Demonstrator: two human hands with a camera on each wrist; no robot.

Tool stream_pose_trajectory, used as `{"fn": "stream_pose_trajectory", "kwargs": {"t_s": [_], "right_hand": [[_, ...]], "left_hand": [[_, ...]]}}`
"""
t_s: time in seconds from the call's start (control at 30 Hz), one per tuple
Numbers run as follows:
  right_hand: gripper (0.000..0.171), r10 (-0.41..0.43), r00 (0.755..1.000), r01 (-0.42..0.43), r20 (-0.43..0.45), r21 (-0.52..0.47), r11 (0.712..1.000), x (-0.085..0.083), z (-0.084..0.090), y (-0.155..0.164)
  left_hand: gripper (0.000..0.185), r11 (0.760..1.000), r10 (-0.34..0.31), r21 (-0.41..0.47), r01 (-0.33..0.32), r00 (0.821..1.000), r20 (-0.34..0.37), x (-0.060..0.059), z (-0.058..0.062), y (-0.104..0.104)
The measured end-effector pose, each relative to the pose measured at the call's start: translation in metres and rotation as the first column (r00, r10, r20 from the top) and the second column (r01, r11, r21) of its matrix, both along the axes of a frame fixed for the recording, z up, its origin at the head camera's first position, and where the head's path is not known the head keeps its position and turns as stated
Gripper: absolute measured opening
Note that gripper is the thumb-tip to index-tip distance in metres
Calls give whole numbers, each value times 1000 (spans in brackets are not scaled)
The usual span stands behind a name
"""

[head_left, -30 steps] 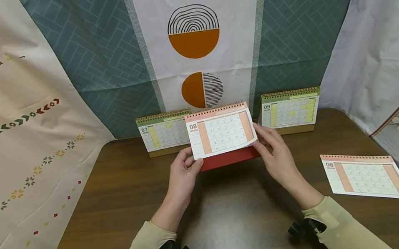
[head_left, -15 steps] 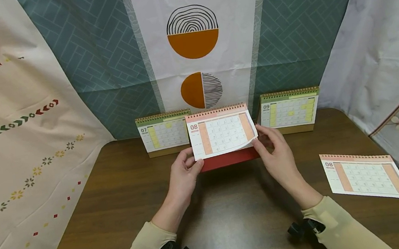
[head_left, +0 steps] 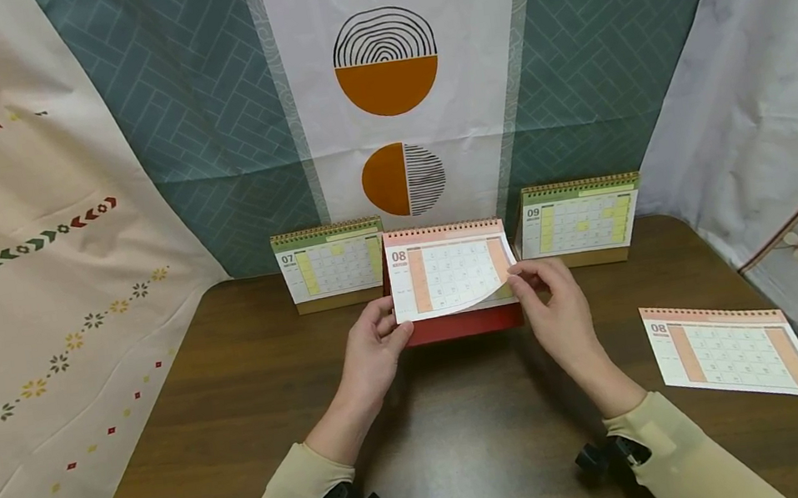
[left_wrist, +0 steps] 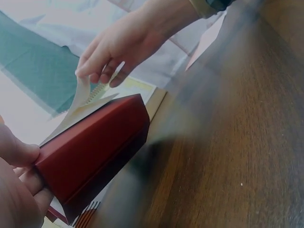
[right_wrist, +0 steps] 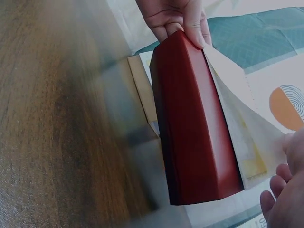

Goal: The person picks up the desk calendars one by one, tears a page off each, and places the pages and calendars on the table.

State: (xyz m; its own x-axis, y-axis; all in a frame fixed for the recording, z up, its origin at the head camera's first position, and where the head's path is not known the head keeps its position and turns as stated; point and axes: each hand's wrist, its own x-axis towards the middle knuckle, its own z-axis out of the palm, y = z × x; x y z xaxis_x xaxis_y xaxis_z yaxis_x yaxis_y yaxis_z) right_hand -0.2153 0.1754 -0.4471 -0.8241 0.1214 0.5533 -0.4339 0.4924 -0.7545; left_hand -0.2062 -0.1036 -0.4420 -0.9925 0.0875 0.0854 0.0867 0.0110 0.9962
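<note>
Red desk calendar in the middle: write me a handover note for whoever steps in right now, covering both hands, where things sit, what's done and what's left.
Left hand: grips the left end of the red desk calendar, steadying it on the table.
Right hand: pinches the lower right corner of the 08 page, which is curled up off the page beneath.
Nearby: the 07 calendar stands behind on the left, the 09 calendar on the right; a loose 08 sheet lies flat at the right.
Done: corner lifted.
Left: probably flipping or removing the page; not yet over the spiral.

A dark red, glossy calendar stand (right_wrist: 194,123) sits on the brown wooden bench (right_wrist: 52,118); the left hand (right_wrist: 178,19) grips its far end, white pages (right_wrist: 237,95) lifting beside it.
</note>
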Motion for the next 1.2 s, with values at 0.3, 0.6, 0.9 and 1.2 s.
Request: {"fn": "stream_pose_trajectory", "kwargs": {"t_s": [0.3, 0.6, 0.9, 1.2], "right_hand": [[6, -40, 999, 42, 31, -61, 997, -1, 0, 1], [13, -57, 996, 65, 71, -117, 991, -2, 1, 5], [16, -79, 991, 92, 113, -121, 988, -1, 2, 6], [19, -80, 984, 101, 158, -127, 987, 0, 3, 7]], "left_hand": [[44, 998, -66, -7, 66, 997, -51, 1, -2, 1], [43, 994, -94, -56, 90, 993, -69, 0, -1, -2], [50, 992, -115, -61, 113, 993, -28, -1, -1, -2], [57, 988, -140, -72, 139, 990, -9, -1, -1, -2]]}}
